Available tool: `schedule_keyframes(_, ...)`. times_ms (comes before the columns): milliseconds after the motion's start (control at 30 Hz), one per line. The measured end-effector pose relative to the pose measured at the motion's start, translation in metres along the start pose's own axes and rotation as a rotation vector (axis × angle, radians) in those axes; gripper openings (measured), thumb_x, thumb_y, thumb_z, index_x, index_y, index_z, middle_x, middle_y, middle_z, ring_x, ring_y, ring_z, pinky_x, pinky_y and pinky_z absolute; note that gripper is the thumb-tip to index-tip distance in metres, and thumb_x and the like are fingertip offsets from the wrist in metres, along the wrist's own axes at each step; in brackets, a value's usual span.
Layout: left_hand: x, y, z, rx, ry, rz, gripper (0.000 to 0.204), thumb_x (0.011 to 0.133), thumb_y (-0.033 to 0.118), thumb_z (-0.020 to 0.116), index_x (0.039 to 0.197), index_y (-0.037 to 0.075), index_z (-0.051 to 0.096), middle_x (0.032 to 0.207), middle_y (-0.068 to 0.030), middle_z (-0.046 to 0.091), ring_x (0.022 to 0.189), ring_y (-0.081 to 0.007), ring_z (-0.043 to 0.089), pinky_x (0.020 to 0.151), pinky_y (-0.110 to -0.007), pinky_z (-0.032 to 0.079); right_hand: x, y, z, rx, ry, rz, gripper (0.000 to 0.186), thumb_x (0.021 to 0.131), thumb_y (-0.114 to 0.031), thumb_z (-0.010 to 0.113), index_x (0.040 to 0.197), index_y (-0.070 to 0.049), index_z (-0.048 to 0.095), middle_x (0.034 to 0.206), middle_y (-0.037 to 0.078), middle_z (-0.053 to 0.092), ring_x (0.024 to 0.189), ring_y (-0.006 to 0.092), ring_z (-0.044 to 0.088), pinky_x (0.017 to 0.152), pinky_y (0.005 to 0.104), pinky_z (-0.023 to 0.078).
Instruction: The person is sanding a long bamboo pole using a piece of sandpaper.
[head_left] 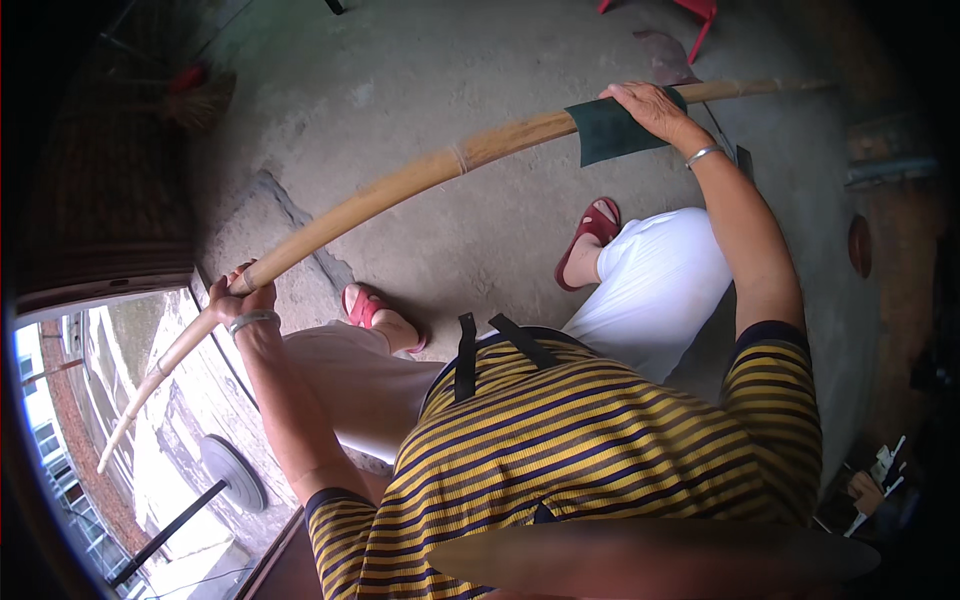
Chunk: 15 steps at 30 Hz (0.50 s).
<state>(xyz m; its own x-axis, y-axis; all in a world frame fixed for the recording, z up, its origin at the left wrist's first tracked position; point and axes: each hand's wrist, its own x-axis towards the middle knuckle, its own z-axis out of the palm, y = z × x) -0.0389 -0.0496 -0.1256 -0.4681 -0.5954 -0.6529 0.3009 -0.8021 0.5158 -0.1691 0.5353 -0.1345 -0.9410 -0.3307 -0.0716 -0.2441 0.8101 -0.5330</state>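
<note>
A long bamboo pole (400, 190) runs diagonally across the view, from low at the left to high at the right. My left hand (243, 293) grips it left of the middle, fingers wrapped round it. Toward the pole's right part, my right hand (645, 110) holds a dark green sheet (610, 142) against it; some fingers are hidden behind the hand and sheet. My legs and red sandals (368, 312) show beneath the pole.
A bright doorway with a grey disc-based stand (232, 470) is at left. A straw broom (190, 100) is at upper left. Red furniture legs (705, 30) stand at the top right, above the concrete floor (480, 240). Small clutter (870, 490) lies at lower right.
</note>
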Motion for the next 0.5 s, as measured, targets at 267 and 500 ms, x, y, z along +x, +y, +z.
schedule_keyframes(267, -0.003, -0.002, -0.001, -0.027, 0.009, -0.023, 0.012, 0.071, 0.013, 0.050, 0.067, 0.007, 0.040, 0.058, -0.0040, 0.041, 0.053, -0.0186, 0.048, 0.061, -0.037, 0.047, 0.030, 0.007, 0.024, -0.354, 0.012, 0.161, 0.046, 0.088, -0.041, 0.035, 0.089, -0.004, 0.062, 0.093, 0.021, 0.061, 0.091, 0.0389, 0.055, 0.083, 0.0431, 0.042)
schedule_keyframes(500, -0.009, -0.003, -0.003, -0.056, -0.063, 0.016, 0.013, 0.069, 0.016, 0.048, 0.067, 0.007, 0.040, 0.058, -0.0044, 0.041, 0.053, -0.0200, 0.048, 0.063, -0.038, 0.046, 0.030, -0.029, 0.019, -0.375, -0.050, 0.160, 0.046, 0.088, -0.037, 0.035, 0.078, -0.003, 0.065, 0.088, 0.020, 0.063, 0.086, 0.0374, 0.059, 0.079, 0.0425, 0.046)
